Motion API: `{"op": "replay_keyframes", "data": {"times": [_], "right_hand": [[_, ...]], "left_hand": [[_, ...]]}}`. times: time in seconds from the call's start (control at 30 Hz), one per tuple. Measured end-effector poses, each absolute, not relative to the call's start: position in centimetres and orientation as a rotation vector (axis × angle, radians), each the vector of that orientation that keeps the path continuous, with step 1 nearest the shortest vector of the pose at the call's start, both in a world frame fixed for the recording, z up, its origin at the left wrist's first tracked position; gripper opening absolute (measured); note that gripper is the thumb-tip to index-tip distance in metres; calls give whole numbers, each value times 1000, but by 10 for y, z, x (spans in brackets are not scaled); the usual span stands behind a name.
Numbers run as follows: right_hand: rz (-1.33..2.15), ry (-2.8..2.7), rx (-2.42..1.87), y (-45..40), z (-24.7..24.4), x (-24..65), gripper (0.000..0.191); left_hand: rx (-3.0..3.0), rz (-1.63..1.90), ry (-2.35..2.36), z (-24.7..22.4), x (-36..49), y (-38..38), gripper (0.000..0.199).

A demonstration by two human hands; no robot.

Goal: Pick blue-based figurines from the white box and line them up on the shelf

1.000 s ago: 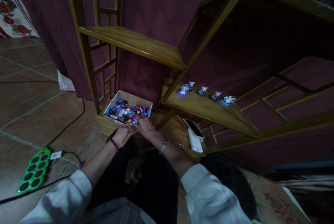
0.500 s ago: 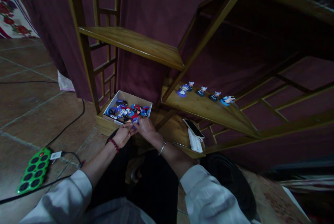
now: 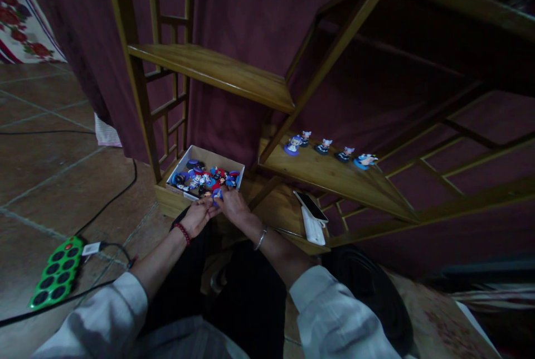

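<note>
Fabric (image 3: 19, 19): red flowers on white, far out in the left corner, well clear of the action.
Power strip (image 3: 58, 272): bright green, down on the tiles, a black cable (image 3: 115, 197) snaking off towards the shelving.
Curtain (image 3: 71, 41): dark maroon, dropping beside the wooden post.
Box (image 3: 215, 159): open-topped, on the low ledge, and it's crowded in there, small figures (image 3: 196, 179) lying jumbled in blue, red, black and white.
Left hand (image 3: 200, 215): here at the box's near side, fingers closed up against the purple piece!
Purple piece (image 3: 217, 196): pinched between both hands, right at the box's near edge, mostly covered by fingers.
Right hand (image 3: 234, 203): gripping that same piece, its fingers hiding the box's near corner.
Slanted bar (image 3: 321, 77): cutting down between box and display, squarely in the way.
Shelf (image 3: 317, 172): five upright figurines (image 3: 324, 147), purple base in front at left, blue base at right.
Phone (image 3: 311, 205): below them, leaning on something white.
Black bulk (image 3: 368, 286): rounded, beside the right sleeve, too dark to identify.
</note>
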State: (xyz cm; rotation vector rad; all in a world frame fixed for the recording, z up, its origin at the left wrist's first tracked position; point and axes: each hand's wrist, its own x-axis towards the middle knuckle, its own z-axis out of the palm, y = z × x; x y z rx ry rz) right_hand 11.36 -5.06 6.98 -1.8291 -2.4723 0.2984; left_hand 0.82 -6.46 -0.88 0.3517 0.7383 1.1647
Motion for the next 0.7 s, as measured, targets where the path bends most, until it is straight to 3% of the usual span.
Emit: {"op": "replay_keyframes", "data": {"times": [0.2, 0.7], "right_hand": [[391, -2511, -1709, -48, 70, 120, 24], [493, -2561, -1379, -40, 64, 131, 33]], "left_hand": [[356, 1174, 719, -11, 9, -64, 11], [342, 1162, 688, -4, 7, -67, 13]]}}
